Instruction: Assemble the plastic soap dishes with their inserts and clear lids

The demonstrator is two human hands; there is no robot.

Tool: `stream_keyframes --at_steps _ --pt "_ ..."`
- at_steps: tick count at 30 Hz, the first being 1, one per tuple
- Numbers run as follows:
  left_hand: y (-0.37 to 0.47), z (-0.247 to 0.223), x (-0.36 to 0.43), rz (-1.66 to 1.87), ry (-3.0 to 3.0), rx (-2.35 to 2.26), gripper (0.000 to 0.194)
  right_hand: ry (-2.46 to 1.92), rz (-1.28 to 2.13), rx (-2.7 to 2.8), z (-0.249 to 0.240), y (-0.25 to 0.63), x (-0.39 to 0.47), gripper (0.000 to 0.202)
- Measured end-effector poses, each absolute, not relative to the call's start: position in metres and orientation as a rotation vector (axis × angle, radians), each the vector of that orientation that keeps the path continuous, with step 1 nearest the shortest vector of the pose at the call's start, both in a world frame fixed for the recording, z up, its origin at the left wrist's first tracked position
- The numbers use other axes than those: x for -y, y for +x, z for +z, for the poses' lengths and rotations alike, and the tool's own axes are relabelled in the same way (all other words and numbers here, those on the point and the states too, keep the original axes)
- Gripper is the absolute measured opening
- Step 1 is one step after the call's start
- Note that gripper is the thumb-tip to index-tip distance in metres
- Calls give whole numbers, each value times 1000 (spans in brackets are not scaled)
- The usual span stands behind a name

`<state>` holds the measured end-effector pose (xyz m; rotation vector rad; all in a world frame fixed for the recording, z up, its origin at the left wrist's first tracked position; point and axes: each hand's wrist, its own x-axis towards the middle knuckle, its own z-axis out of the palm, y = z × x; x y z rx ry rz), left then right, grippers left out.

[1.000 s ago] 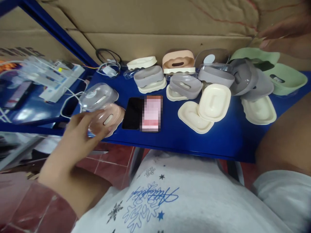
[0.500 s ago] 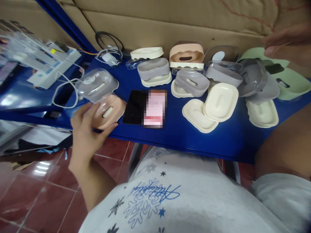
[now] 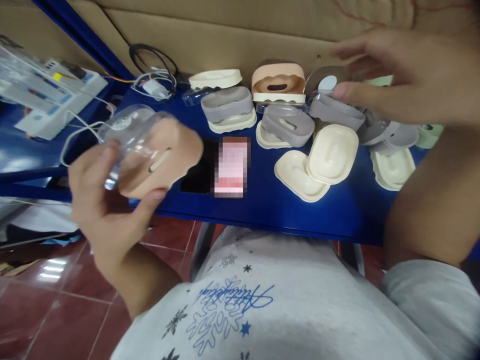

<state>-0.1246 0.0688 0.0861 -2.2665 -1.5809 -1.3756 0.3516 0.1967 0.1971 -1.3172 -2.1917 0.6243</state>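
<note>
My left hand point(image 3: 101, 205) grips a pink soap box point(image 3: 165, 155) with a pale slot, tilted and lifted off the blue shelf. Clear plastic point(image 3: 127, 145) shows around its far left side; I cannot tell whether all of it belongs to this box or to one behind. My right hand point(image 3: 408, 75) hovers over the right end of the shelf with fingers apart and nothing visible in it. Beneath and beside it are a grey soap box point(image 3: 335, 112) and a clear lid with a white round sticker point(image 3: 328, 83). Green pieces point(image 3: 429, 135) are mostly hidden by my right arm.
Two cream trays point(image 3: 333, 155) overlap mid-shelf, and another cream tray point(image 3: 393, 167) lies near my right arm. Grey boxes point(image 3: 288, 125) and a peach box point(image 3: 279, 80) stand behind. A phone point(image 3: 230, 167) lies centrally. A power strip point(image 3: 60, 107) and cables point(image 3: 153, 82) occupy the left.
My left hand has raised and tilted the pink soap box from the shelf. My right hand has come in leftward over the right-hand boxes. The view has shifted slightly.
</note>
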Motion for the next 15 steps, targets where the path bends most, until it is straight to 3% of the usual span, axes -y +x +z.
stream_keyframes --at_steps 4,6,10,15 --pt "-66 128 -116 -1019 -2652 1029 85 -896 703 2476 213 286 -171 74" --pt "-38 142 -146 -984 -2716 765 73 -827 661 2469 214 274 -168 71" --pt "4 145 -197 -996 -2902 807 47 -934 395 2477 206 285 -182 52" --pt "22 119 -213 -1082 -2784 756 55 -1066 493 2292 194 306 -200 47"
